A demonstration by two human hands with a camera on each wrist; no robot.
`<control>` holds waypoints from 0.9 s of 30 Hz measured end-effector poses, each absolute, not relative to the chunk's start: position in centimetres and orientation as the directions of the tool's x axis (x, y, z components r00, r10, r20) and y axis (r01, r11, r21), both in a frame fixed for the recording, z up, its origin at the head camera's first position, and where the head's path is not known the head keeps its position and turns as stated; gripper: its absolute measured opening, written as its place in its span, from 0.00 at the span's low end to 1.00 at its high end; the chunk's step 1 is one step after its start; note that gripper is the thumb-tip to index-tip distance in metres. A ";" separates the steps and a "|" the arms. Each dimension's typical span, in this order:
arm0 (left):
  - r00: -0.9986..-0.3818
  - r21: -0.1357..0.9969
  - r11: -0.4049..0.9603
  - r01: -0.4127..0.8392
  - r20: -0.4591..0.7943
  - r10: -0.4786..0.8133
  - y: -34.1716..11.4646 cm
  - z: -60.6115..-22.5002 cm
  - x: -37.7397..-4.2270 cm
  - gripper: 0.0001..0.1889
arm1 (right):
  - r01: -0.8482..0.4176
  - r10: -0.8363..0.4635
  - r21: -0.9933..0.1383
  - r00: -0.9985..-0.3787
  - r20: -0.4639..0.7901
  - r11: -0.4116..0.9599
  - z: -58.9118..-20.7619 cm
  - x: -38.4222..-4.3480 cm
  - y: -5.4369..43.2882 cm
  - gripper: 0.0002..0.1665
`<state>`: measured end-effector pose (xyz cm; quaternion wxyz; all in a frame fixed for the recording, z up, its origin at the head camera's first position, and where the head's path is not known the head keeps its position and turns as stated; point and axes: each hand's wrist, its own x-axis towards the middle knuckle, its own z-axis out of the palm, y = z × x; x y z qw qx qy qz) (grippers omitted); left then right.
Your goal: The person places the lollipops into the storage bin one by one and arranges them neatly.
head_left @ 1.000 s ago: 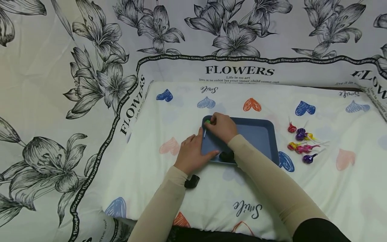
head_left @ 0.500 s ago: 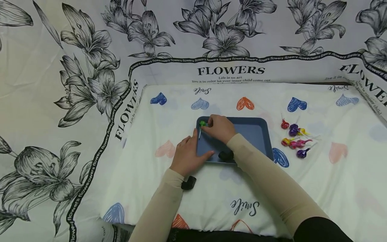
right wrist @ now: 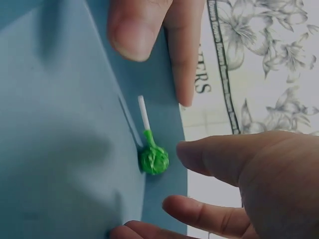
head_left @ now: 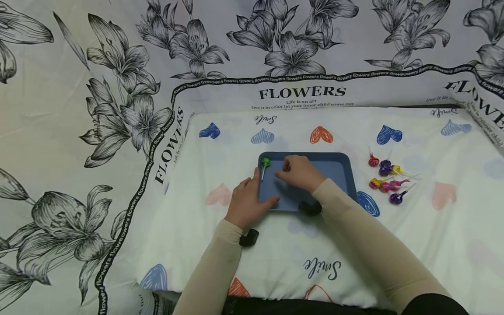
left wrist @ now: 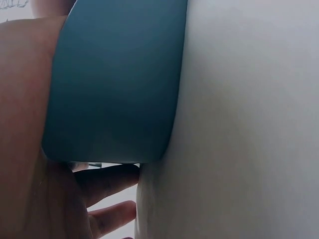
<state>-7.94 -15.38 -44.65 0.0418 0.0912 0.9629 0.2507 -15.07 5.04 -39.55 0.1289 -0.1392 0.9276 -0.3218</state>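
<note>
Placing seems the step in hand: a green lollipop (head_left: 265, 162) lies beside the left wall of the blue tray (head_left: 332, 168), near the frame's centre. I judge the next move calls for reaching to the wrapped lollipops (head_left: 390, 186) at the frame's right. My right hand (head_left: 301, 171) hangs over the tray, back upward, fingers parted and holding nothing; my left hand (head_left: 247, 201) rests against its left edge, fingers extended.

A green lollipop (head_left: 266, 162) brightens a slate-blue tray (head_left: 332, 166). Blue, orange and pink hearts (head_left: 321, 134) dot a white cloth (head_left: 185, 218). Black flowers (head_left: 145, 116) pattern a pale sheet (head_left: 220, 97).
</note>
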 end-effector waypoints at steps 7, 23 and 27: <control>-0.982 0.464 0.874 0.145 -0.039 0.184 -15.0 -44.9 -7.9 0.57 | -0.168 -0.315 -0.626 -0.940 -0.132 0.762 -39.6 -14.0 7.2 0.20; -0.983 0.467 0.870 0.154 -0.017 0.183 -15.0 -44.7 -7.9 0.56 | -0.146 -0.217 -0.608 -0.975 -0.045 0.780 -38.7 -13.2 13.2 0.24; -0.983 0.474 0.865 0.162 -0.003 0.186 -15.1 -44.7 -7.9 0.56 | -0.139 -0.196 -0.595 -0.980 -0.033 0.792 -38.5 -13.0 14.5 0.25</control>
